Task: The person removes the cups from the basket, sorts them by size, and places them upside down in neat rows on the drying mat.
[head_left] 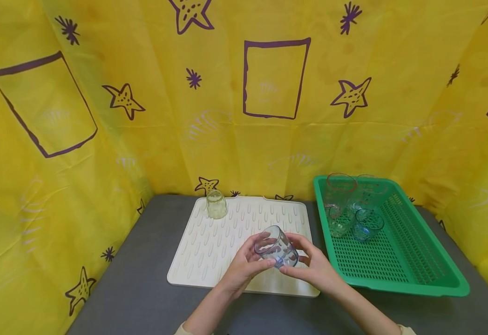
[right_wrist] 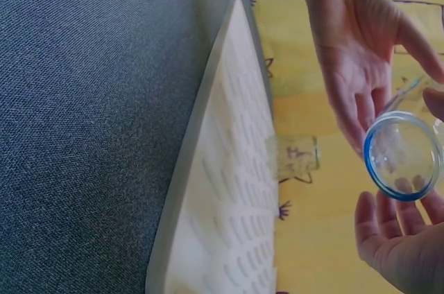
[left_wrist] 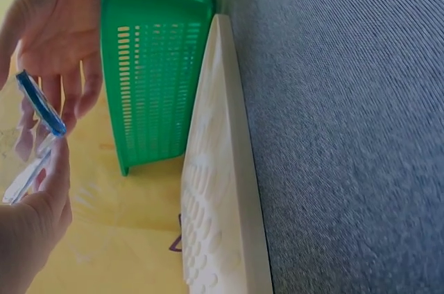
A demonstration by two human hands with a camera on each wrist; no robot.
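Observation:
A clear, blue-tinted drinking glass [head_left: 275, 247] is held tilted in the air over the white ridged drying mat [head_left: 202, 253]. My left hand [head_left: 246, 264] grips its left side, with the thumb near the base. On the other side my right hand [head_left: 312, 264] grips it, thumb also near the base. In the right wrist view the thick blue-rimmed base of the drinking glass [right_wrist: 402, 157] faces the camera, between the left hand [right_wrist: 361, 48] and the right hand [right_wrist: 406, 249]. A pale yellow-green glass [head_left: 216, 204] stands at the mat's back left corner.
Right of the mat sits a green perforated basket [head_left: 420, 249]. Inside it are a tall red-rimmed glass [head_left: 339, 190], a small blue glass [head_left: 367, 225] and other clear glasses. Yellow patterned cloth [head_left: 227, 139] hangs behind the grey table [head_left: 131, 279].

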